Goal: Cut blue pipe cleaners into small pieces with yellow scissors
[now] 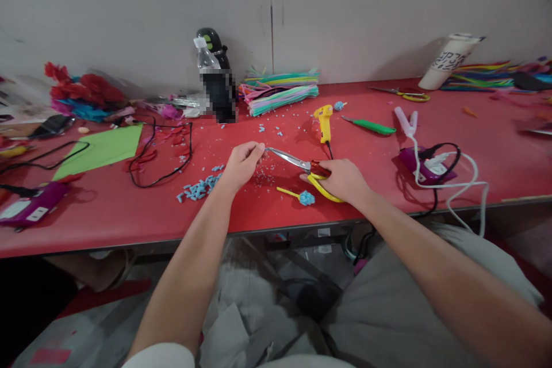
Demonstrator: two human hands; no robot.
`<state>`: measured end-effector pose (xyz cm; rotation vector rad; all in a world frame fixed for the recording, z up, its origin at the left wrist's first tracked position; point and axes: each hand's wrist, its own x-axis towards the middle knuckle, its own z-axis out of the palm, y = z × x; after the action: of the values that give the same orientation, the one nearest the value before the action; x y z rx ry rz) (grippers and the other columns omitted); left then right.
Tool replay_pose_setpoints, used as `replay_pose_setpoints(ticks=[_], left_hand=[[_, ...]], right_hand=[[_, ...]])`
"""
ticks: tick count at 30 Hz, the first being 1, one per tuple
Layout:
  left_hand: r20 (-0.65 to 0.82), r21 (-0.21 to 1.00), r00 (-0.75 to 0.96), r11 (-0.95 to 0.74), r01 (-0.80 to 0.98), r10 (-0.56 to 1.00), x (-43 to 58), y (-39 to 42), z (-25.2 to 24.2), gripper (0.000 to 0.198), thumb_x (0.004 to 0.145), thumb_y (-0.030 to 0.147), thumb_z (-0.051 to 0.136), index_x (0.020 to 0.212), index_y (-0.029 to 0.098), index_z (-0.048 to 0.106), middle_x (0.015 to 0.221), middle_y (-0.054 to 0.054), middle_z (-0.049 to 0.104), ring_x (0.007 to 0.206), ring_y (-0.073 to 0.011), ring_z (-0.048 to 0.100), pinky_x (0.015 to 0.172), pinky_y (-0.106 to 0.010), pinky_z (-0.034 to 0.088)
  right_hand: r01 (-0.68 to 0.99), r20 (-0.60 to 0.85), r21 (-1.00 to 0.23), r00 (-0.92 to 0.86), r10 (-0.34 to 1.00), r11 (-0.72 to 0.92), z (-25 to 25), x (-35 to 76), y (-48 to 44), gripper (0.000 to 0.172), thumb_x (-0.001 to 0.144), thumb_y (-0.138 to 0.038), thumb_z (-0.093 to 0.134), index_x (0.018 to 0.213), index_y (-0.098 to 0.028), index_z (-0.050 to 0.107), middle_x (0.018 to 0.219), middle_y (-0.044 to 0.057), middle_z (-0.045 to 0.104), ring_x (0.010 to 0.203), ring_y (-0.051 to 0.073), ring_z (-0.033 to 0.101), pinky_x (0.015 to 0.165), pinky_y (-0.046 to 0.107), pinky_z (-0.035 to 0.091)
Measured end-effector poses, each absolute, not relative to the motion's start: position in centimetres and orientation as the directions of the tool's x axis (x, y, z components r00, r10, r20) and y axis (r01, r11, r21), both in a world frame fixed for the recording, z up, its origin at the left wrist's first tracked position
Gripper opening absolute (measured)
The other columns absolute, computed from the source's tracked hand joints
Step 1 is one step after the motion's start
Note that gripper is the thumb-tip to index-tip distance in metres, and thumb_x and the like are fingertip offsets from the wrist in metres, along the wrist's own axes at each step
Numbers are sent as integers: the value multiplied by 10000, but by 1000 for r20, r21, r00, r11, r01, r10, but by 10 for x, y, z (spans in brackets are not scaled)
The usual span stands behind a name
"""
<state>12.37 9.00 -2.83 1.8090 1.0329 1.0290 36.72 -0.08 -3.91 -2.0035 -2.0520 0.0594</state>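
My right hand [342, 179] is closed round the yellow and red handles of a pair of scissors [290, 159], whose steel blades point left. My left hand [242, 165] pinches something small at the blade tips; I cannot make out what it is. Below the scissors lies a yellow stem with a fuzzy blue head [298, 195]. A heap of blue cut bits [199, 187] lies just left of my left hand. Fine blue crumbs are scattered on the red table [107, 218] under the blades.
A yellow glue gun [324, 122] and a green-handled tool [371, 126] lie behind the scissors. Stacked pipe cleaners [280, 92], a water bottle [207, 77], a green sheet [103, 148], black cable [161, 161], purple devices [425, 165] [28, 207] and another pair of scissors [403, 93] surround them.
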Motion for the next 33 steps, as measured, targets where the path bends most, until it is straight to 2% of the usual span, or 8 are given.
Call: replay_pose_setpoints(ticks=[9, 25, 33], left_hand=[[257, 897, 326, -350, 268, 910, 124, 89, -28, 364, 865, 456, 482, 659, 164, 550, 546, 17, 454, 505, -92, 408, 500, -231, 318], [233, 912, 329, -323, 252, 915, 125, 91, -30, 381, 848, 486, 499, 688, 155, 600, 600, -9, 530, 557, -105, 467, 545, -231, 373], [248, 892, 327, -346, 289, 912, 124, 88, -27, 366, 861, 456, 490, 692, 151, 602, 594, 1, 515, 546, -95, 454, 524, -223, 345]], right_hand=[[968, 169, -247, -7, 986, 49, -38, 366, -3, 545, 754, -720, 440, 683, -208, 614, 650, 65, 635, 618, 189, 576, 522, 269, 273], [976, 172, -212, -5, 985, 42, -40, 366, -2, 531, 765, -708, 438, 712, -219, 639, 680, 66, 658, 616, 191, 582, 522, 279, 264], [974, 173, -222, -8, 985, 47, -39, 365, -2, 529, 766, -708, 438, 714, -222, 641, 683, 63, 666, 614, 190, 583, 521, 275, 264]])
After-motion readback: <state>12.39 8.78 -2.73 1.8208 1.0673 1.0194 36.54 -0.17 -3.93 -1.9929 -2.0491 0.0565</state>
